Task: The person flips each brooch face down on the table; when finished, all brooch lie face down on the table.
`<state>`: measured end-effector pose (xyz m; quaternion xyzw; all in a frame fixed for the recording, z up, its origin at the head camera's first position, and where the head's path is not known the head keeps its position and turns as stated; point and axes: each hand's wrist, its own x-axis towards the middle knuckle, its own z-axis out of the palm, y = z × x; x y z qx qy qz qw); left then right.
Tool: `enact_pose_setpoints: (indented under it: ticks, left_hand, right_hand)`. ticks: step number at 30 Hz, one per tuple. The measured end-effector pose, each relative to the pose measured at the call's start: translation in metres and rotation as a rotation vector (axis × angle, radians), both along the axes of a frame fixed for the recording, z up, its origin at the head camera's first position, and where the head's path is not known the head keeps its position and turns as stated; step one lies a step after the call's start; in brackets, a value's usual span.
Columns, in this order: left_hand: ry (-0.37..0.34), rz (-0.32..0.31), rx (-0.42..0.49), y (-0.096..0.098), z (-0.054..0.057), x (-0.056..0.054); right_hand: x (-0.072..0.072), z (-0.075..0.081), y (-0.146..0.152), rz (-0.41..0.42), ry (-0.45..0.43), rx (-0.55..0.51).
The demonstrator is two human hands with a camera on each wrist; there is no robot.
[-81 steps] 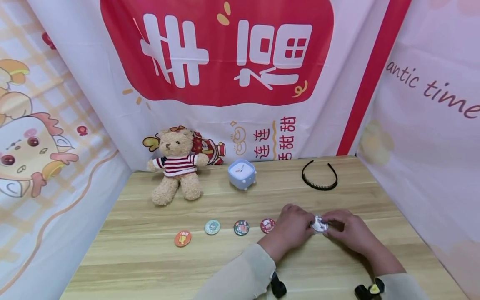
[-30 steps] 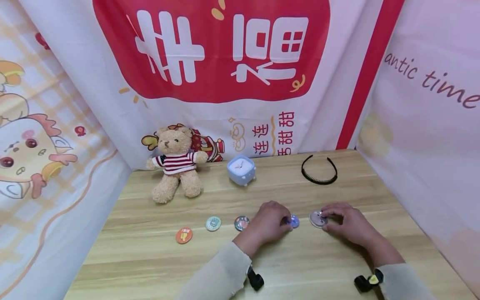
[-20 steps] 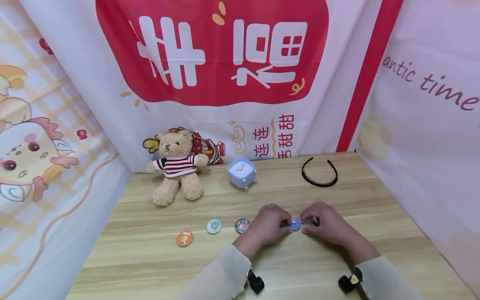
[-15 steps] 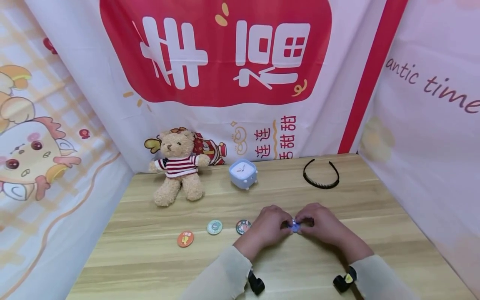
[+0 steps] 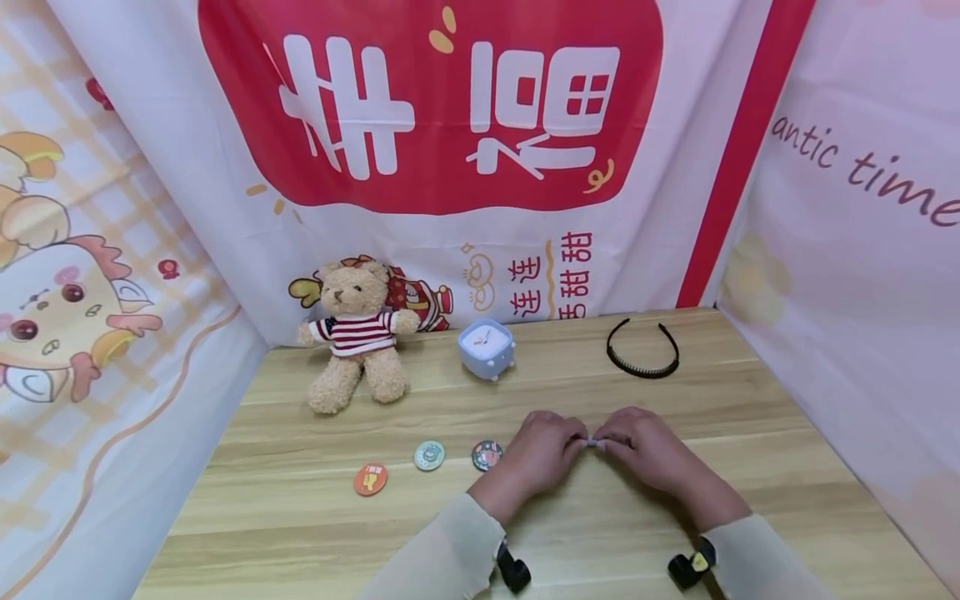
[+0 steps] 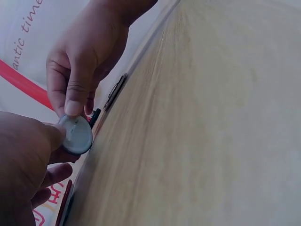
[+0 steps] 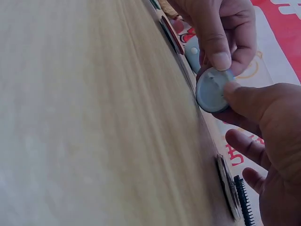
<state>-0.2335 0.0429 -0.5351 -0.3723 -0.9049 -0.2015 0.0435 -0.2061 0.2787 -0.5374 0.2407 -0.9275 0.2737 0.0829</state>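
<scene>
Both hands pinch one round blue pin badge (image 5: 592,442) between them, edge-on to the head view. The wrist views show its pale grey back (image 6: 79,135). My left hand (image 5: 542,450) grips its left side and my right hand (image 5: 643,446) its right, with a thumb of each on the back. A silver-rimmed badge (image 7: 229,188) lies on the table by the right hand, hidden from the head view. Left of the hands lie a dark green badge (image 5: 487,456), a mint one (image 5: 429,456) and an orange one (image 5: 371,479). A red badge (image 7: 173,35) is behind the left hand.
At the back of the wood-grain table (image 5: 420,550) sit a teddy bear (image 5: 358,333) in a striped top, a light blue clock (image 5: 486,350) and a black toothed headband (image 5: 642,367). Printed cloth (image 5: 450,108) hangs behind and on both sides.
Earlier both hands were at the silver-rimmed badge. The left hand moved left to the blue badge; the right hand then left the silver one and joined it. The blue badge has tipped from face-up to edge-on.
</scene>
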Motion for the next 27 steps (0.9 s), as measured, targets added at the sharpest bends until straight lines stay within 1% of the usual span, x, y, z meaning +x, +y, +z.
enact_pose_setpoints:
  ticks: [3, 7, 9, 12, 16, 18, 21, 25, 27]
  left_hand:
    - [0.030, 0.009, 0.026, 0.0006, 0.0009, 0.0013]
    - [0.079, -0.011, 0.025, 0.0009, 0.0011, 0.0013]
    - [0.092, -0.019, 0.016, 0.0007, 0.0013, 0.0012]
    - [0.094, -0.022, -0.004, 0.0009, 0.0005, 0.0004]
    - [0.072, -0.024, -0.030, 0.0018, -0.0018, -0.0002]
    - [0.057, -0.022, -0.037, 0.0017, -0.0025, 0.0004]
    - [0.041, -0.024, -0.048, 0.0017, -0.0032, 0.0011]
    - [0.036, -0.038, -0.059, 0.0021, -0.0032, 0.0018]
    - [0.038, -0.039, -0.059, 0.0022, -0.0031, 0.0018]
  right_hand:
    - [0.0011, -0.0002, -0.0004, -0.047, -0.014, -0.009]
    - [0.0005, -0.0023, 0.0001, -0.077, -0.023, -0.023]
    - [0.0005, -0.0025, 0.0003, -0.091, -0.037, -0.027]
    - [0.0003, -0.0019, 0.0000, -0.104, -0.080, -0.044]
    - [0.0008, -0.0012, -0.0017, -0.114, -0.163, -0.109]
    - [0.0013, -0.0020, -0.0022, -0.106, -0.179, -0.128]
    - [0.0022, -0.0046, -0.0020, -0.073, -0.145, -0.106]
    - [0.0021, -0.0073, -0.0001, -0.032, -0.076, -0.051]
    - [0.0017, -0.0069, 0.0012, -0.021, -0.061, -0.032]
